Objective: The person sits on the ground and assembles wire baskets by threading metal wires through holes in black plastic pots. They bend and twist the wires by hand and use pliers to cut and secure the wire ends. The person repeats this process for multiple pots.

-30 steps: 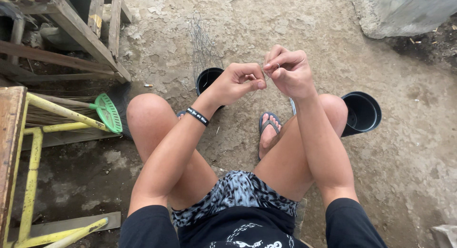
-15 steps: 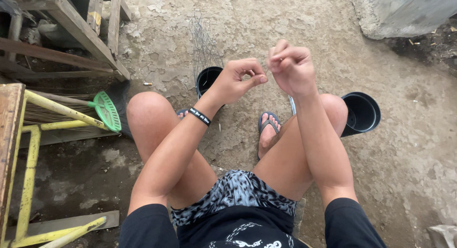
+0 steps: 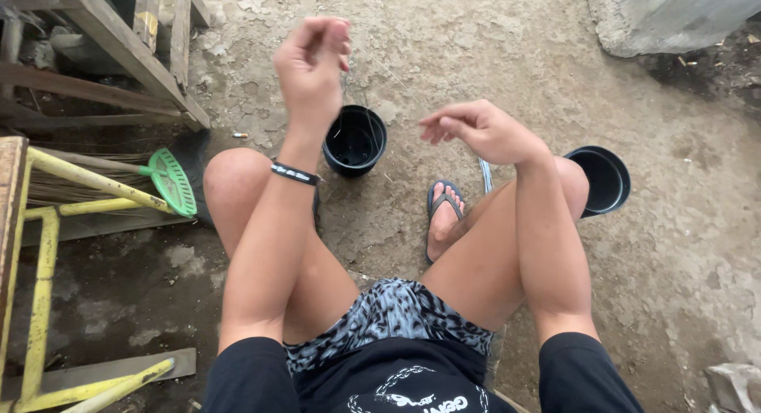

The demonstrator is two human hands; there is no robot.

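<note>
The left hand [image 3: 311,68] was raised well above the knee, fingers curled and thumb pressed to the fingertips, pinching the upper end of a thin wire [image 3: 349,104]. The wire could be traced only faintly, running down from that pinch toward the black pot [image 3: 354,140] on the ground between the knees. Whether its lower end was fastened to the pot's rim could not be told.

The right hand [image 3: 483,131] was held lower, to the right of the pot, fingers loosely spread and pointing left; nothing could be seen held in it, though a fine strand there would be too thin to make out.

Step judged in hand: the wire being drawn taut above the pot, as for a hanger. The next move was judged to call for a steady pull by the left hand and a precise pinch by the right, since the wire was fine and hard to see.

A second black pot [image 3: 602,179] was noted beside the right knee, well apart from the first. A green broom head [image 3: 173,181] and yellow frame [image 3: 47,223] were recorded to the left, on the concrete floor [image 3: 491,48].
</note>
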